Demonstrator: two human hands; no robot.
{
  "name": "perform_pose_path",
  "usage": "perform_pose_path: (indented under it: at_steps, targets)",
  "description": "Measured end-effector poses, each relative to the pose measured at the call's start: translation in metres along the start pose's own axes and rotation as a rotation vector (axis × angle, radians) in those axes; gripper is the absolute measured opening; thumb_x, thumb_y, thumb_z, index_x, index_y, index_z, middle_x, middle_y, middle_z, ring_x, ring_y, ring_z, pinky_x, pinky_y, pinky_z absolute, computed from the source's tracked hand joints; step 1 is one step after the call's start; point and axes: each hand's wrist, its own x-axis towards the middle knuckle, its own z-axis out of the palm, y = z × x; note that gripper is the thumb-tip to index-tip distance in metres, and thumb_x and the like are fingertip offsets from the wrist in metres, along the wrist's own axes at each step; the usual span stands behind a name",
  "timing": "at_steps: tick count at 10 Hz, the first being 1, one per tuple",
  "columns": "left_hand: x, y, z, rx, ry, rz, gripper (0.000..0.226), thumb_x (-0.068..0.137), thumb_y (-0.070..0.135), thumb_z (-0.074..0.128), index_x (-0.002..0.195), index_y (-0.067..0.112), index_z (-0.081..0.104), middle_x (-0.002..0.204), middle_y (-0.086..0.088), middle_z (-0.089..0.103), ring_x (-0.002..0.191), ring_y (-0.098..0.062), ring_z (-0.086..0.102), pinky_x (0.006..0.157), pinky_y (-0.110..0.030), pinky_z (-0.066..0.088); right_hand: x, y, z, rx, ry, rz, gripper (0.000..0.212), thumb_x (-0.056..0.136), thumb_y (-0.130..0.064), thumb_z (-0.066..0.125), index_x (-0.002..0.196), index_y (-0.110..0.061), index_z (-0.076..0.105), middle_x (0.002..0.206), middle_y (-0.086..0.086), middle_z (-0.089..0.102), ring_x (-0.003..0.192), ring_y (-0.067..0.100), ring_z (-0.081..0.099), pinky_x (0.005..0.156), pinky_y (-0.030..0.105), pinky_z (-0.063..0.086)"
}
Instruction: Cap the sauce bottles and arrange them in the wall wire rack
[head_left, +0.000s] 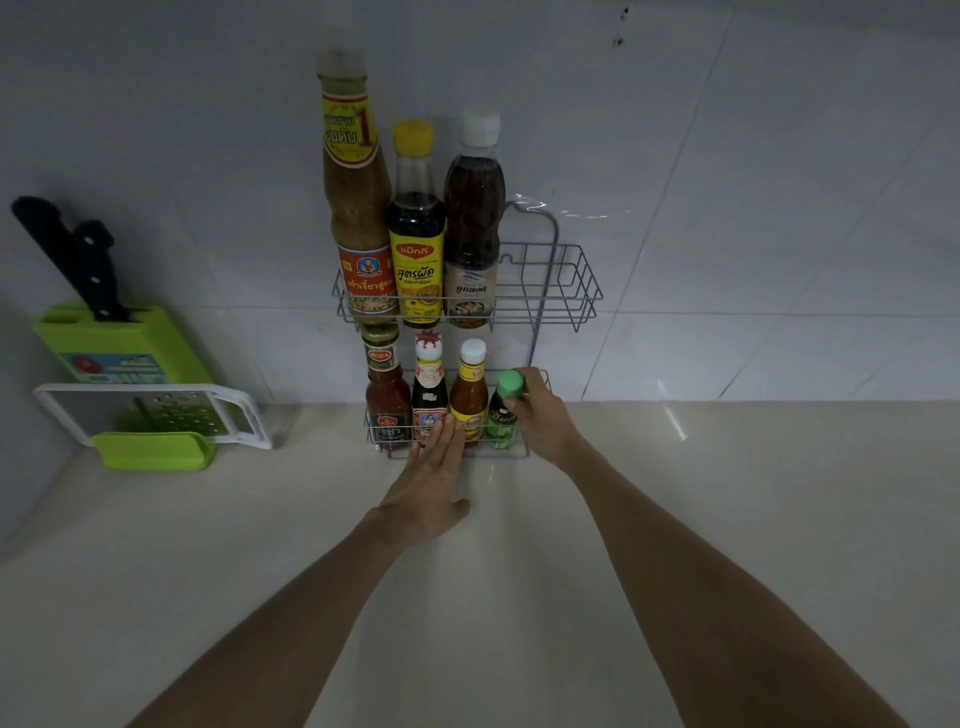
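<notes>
The left hand (434, 475) lies flat and open-fingered, empty, its fingertips touching the wall wire rack (566, 291)'s lower tier. At its 2 o'clock, the right hand (540, 415) grips the green-capped bottle (503, 415), standing rightmost in that tier above the counter (727, 519).

Home kitchen: knife block (122, 340), grater (176, 413).
</notes>
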Motion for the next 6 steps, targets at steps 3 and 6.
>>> perform_pose_path:
  at_steps: [3, 6]
  targets:
    - [-0.004, 0.002, -0.007, 0.003, -0.029, 0.002, 0.097, 0.088, 0.033, 0.055, 0.146, 0.012, -0.019, 0.156, -0.005, -0.025, 0.144, -0.020, -0.022, 0.117, -0.040, -0.006, -0.010, 0.003, 0.002, 0.073, -0.015, 0.021, 0.054, 0.092, 0.005, 0.046, 0.141, -0.006, 0.026, 0.137, 0.010, 0.051, 0.118, 0.024, 0.051, 0.088, 0.025, 0.035]
    - [-0.012, 0.006, -0.015, 0.027, -0.033, -0.015, 0.090, 0.091, 0.028, 0.051, 0.146, 0.011, -0.018, 0.155, -0.007, -0.026, 0.144, -0.022, -0.022, 0.116, -0.039, -0.008, -0.021, 0.011, 0.014, 0.066, 0.126, 0.011, 0.069, 0.087, 0.000, 0.052, 0.147, -0.009, 0.019, 0.143, 0.015, 0.044, 0.131, 0.034, 0.043, 0.108, 0.036, 0.036]
